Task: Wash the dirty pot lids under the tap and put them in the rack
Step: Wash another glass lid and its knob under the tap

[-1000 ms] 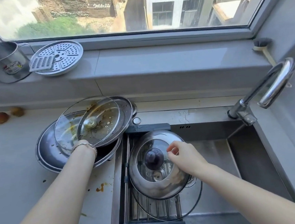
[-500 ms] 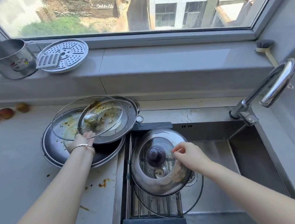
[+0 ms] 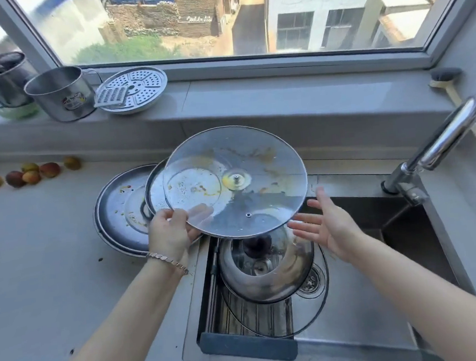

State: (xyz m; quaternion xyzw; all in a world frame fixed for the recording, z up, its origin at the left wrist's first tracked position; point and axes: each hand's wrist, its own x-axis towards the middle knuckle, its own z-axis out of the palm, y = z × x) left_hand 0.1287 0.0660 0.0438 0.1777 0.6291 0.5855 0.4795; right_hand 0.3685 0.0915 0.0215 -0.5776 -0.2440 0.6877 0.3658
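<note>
My left hand (image 3: 172, 232) grips the near-left rim of a dirty glass lid (image 3: 246, 162), lifted and tilted with its greasy underside facing me, above the sink's left end. Just right of that lid my right hand (image 3: 325, 226) hovers with fingers spread, not touching it. Beneath, a steel-rimmed lid with a dark knob (image 3: 267, 267) lies on the rack (image 3: 246, 349) across the sink, with a larger glass lid (image 3: 314, 314) under it. On the counter to the left sit a big soiled steel lid (image 3: 119, 213) and a smaller one (image 3: 156, 193) on top.
The chrome tap (image 3: 441, 145) arches over the sink's right end; the basin and drain (image 3: 309, 283) lie below. On the window sill stand two steel mugs (image 3: 62, 93), a steamer plate with a grater (image 3: 134, 90) and a brush (image 3: 447, 81). Several fruits (image 3: 32, 174) lie at the counter's far left.
My left hand has lifted the glass lid off the counter stack and swung it right over the sink. My right hand has let go of the lid on the rack and opened.
</note>
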